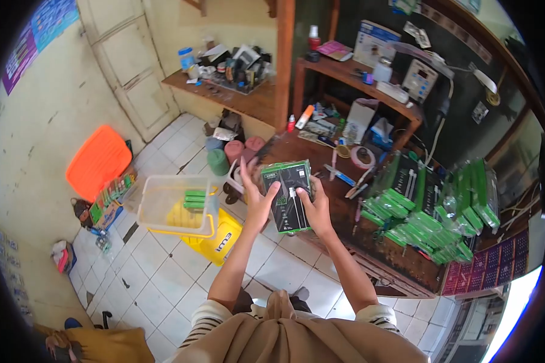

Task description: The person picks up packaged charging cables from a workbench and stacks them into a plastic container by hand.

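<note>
A stack of black-and-green cable boxes, with a white cable pictured on the front, is held before me above the floor, beside the table. My left hand presses its left side, thumb on the front face and fingers stretched up along the edge. On the other side my right hand grips it, with the thumb on the front. Below left, a clear plastic bin contains a few green boxes. Many similar wrapped green packs are piled on the wooden table to my right.
A yellow lid lies under the clear bin. An orange lid leans by the left wall, near a box of small packs. Tape and tools lie on the table, below a cluttered shelf. Yarn cones stand behind.
</note>
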{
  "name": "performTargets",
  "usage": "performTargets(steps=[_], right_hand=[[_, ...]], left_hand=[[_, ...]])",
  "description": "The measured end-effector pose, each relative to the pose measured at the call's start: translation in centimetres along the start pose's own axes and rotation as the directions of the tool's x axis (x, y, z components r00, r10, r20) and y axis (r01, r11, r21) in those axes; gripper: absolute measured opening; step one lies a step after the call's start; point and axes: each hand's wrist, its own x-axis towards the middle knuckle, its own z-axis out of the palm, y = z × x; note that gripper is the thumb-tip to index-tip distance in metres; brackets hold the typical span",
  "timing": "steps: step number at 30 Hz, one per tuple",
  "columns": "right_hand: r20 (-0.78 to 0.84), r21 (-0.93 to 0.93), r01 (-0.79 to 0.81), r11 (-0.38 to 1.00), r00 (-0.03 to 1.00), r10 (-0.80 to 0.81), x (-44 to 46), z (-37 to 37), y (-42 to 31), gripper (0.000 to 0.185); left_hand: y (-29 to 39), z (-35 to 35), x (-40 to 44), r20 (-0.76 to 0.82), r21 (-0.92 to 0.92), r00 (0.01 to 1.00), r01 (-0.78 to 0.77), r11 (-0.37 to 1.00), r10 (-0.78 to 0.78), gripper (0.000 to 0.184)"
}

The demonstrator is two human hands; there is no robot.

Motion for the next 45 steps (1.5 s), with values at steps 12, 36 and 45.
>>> performTargets(steps=[12, 36, 45], right_hand=[[0.231, -0.114, -0.108, 0.988, 0.964, 0.132, 0.0, 20.8, 3.0, 0.036], [0.606, -0.656, 0.283, 0.7, 0.75, 0.265, -0.7, 42.4, 23.4, 0.039], [0.451, -0.871, 0.312, 0.38, 0.812, 0.369, -0.9, 44.9, 26.5, 0.04]], left_hand=[[-2.8, -21.7, 3.1, -0.039, -0.282, 0.937, 0.324, 0.903, -0.348, 0.053], [-22.5, -44.0, 0.2, -0.175, 0.54, 0.554, 0.745, 0.391, -0.814, 0.039], [-27.6, -44.5, -1.6, -0.168, 0.643, 0.667, 0.632, 0.432, -0.725, 0.039]])
